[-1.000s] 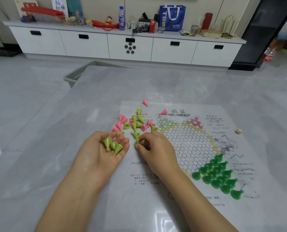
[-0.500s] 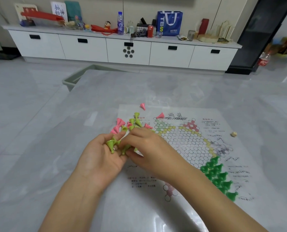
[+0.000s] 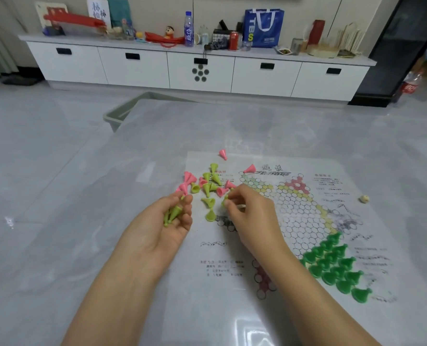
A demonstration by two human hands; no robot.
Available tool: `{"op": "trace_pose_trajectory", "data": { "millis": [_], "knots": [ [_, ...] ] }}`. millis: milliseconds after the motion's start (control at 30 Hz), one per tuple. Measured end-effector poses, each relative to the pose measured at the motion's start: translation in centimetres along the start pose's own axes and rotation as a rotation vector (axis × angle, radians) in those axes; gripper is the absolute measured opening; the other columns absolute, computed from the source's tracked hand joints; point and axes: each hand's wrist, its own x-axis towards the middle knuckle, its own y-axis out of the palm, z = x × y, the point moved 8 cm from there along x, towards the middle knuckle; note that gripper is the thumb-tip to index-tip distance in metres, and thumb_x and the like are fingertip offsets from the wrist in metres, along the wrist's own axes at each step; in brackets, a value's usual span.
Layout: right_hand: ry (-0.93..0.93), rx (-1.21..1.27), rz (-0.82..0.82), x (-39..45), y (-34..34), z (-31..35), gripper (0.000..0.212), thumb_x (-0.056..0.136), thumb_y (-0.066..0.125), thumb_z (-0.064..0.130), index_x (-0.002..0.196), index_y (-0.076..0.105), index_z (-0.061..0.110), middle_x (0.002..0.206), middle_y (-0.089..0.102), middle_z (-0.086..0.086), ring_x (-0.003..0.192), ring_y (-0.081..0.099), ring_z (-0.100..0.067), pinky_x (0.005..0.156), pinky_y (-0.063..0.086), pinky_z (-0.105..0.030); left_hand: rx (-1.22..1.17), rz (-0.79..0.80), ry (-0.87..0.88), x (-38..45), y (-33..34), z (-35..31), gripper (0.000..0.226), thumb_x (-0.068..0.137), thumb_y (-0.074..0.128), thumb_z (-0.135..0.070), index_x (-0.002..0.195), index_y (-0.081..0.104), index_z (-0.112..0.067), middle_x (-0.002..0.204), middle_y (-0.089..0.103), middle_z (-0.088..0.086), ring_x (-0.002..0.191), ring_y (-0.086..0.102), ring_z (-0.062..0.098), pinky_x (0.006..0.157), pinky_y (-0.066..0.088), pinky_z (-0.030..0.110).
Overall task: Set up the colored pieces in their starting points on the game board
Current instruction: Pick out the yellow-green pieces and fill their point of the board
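Right hand (image 3: pixel 251 216) has left the cupped left hand (image 3: pixel 165 226), which holds several lime cones (image 3: pixel 171 214), its fingers now pinching another from the bench pile (image 3: pixel 208 184); gathering continues.
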Motion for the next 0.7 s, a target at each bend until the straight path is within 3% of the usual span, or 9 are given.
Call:
{"op": "trace_pose_trajectory", "data": {
  "millis": [100, 200, 367, 600, 700],
  "knots": [
    [-0.001, -0.044, 0.008, 0.05, 0.81, -0.46, 0.004, 0.082, 0.061, 0.016, 0.081, 0.064, 0.018, 0.080, 0.050, 0.006, 0.071, 0.046, -0.003, 0.062, 0.033, -0.007, 0.021, -0.016, 0.010, 0.11, -0.26, -0.27, 0.015, 0.089, 0.046, -0.004, 0.080, 0.057, -0.004, 0.065, 0.061, 0.008, 0.038, 0.045, 0.006, 0.034, 0.034, 0.012],
    [0.011, -0.027, -0.013, 0.21, 1.00, -0.65, 0.005, 0.081, 0.064, 0.017, 0.079, 0.068, 0.016, 0.074, 0.053, 0.008, 0.074, 0.049, -0.012, 0.063, 0.033, -0.017, 0.013, -0.017, 0.004, 0.10, -0.43, -0.46, 0.014, 0.088, 0.047, -0.006, 0.078, 0.057, -0.005, 0.065, 0.060, 0.008, 0.036, 0.044, 0.007, 0.033, 0.033, 0.012],
    [-0.016, -0.078, -0.006, 0.14, 1.18, -0.35, 0.007, 0.083, 0.062, 0.016, 0.077, 0.066, 0.013, 0.067, 0.043, 0.017, 0.072, 0.043, -0.008, 0.060, 0.029, -0.005, 0.006, -0.021, 0.015, -0.29, -0.64, -0.88, 0.017, 0.089, 0.044, -0.005, 0.081, 0.059, -0.004, 0.073, 0.060, 0.010, 0.035, 0.049, 0.008, 0.035, 0.035, 0.012],
    [-0.054, -0.146, 0.021, -0.26, 1.08, -0.15, 0.007, 0.084, 0.060, 0.015, 0.080, 0.064, 0.010, 0.069, 0.042, 0.017, 0.077, 0.045, -0.012, 0.061, 0.031, -0.014, 0.019, -0.014, 0.039, -0.61, -0.49, -1.06, 0.016, 0.090, 0.046, -0.004, 0.082, 0.060, -0.005, 0.076, 0.060, 0.009, 0.037, 0.053, 0.007, 0.037, 0.038, 0.012],
    [-0.065, -0.152, 0.017, -0.30, 0.99, -0.05, 0.008, 0.084, 0.060, 0.014, 0.080, 0.065, 0.009, 0.069, 0.042, 0.016, 0.077, 0.045, -0.012, 0.061, 0.031, -0.014, 0.017, -0.022, 0.043, -0.59, -0.53, -0.97, 0.018, 0.089, 0.046, -0.003, 0.079, 0.061, -0.004, 0.071, 0.061, 0.008, 0.050, 0.056, 0.011, 0.042, 0.045, 0.013]
  ]
}}
